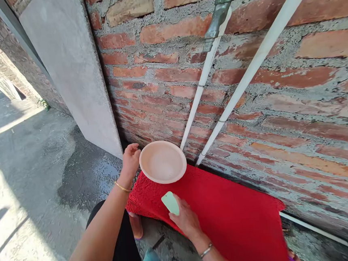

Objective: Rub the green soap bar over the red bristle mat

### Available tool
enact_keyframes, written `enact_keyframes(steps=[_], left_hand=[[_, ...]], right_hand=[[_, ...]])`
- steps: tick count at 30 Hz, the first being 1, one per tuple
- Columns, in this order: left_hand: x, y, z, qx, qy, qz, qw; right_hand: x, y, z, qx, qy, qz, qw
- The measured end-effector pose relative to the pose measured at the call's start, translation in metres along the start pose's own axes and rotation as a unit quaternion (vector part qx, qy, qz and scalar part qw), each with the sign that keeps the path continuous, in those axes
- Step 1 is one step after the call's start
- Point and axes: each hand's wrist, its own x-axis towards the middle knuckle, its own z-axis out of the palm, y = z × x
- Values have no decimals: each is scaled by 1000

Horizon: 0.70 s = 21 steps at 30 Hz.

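Left hand (130, 160) fingers closed on rim of round pale pink plastic bowl (162, 162), frame centre; right hand (186, 220) fingers grip pale green soap bar (170, 202) over red textured mat (230, 215).

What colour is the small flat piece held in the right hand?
Pale mint green, held in the right hand over the red mat; head view.

Pale pink bowl (162, 162), bright red textured cloth (230, 215), mint-green bar (170, 203), red-orange brick wall (248, 79), white pipes (235, 96)

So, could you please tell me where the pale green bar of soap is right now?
In the head view, the soap is in the right hand, resting on the red mat just below the pink bowl.
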Motion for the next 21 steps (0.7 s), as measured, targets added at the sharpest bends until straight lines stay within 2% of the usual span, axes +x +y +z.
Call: enact_keyframes(steps=[3, 6, 8, 11, 14, 16, 18, 21], left_hand=[[-28, 16, 3, -154, -36, 21, 987], [-38, 23, 11, -180, -110, -30, 977], [-35, 26, 14, -186, -135, -45, 972], [-25, 29, 8, -198, -130, -35, 971], [-20, 30, -4, -202, -128, -18, 971], [-20, 29, -10, -202, -131, -8, 971], [-20, 28, -13, -204, -132, -1, 970], [-20, 27, -11, -207, -137, -2, 969]], right_hand=[[34, -69, 21, -66, -32, -55, 996], [61, -101, 33, -97, -54, -84, 990], [68, -97, 32, -106, -60, -72, 990], [56, -59, 16, -112, -58, -18, 992], [26, -5, -7, -117, -49, 89, 988], [6, 17, -18, -118, -37, 171, 978], [-5, 17, -17, -122, -29, 200, 972], [-2, -25, 5, -123, -48, 124, 983]])
